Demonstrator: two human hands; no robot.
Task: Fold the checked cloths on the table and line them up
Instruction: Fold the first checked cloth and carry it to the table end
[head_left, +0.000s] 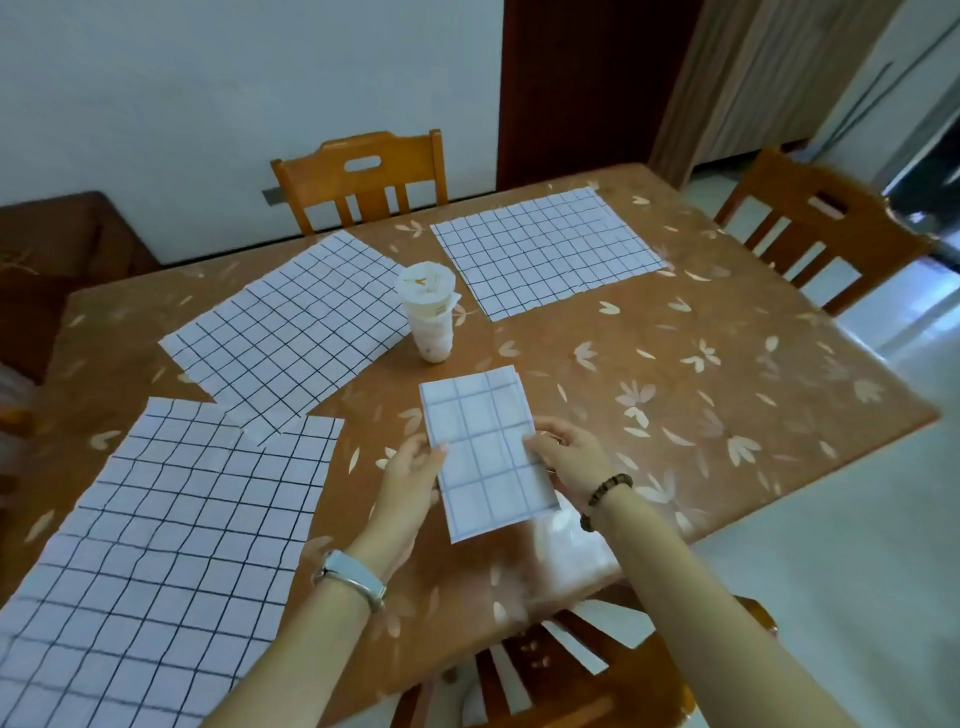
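While your left hand pinches the left edge of the folded cloth and your right hand grips its right edge, the cloth sits near the table's front edge. Three checked cloths lie flat and unfolded: one at near left, one overlapping it, one far beyond the cup

Dining corner: pale wall, wooden chairs, glossy floor

A table under a brown leaf-printed cover fills the middle; one wooden chair stands at its far side against the pale wall; another chair sits far right; a dark door and striped curtain lie beyond; the light tiled floor shines at right.
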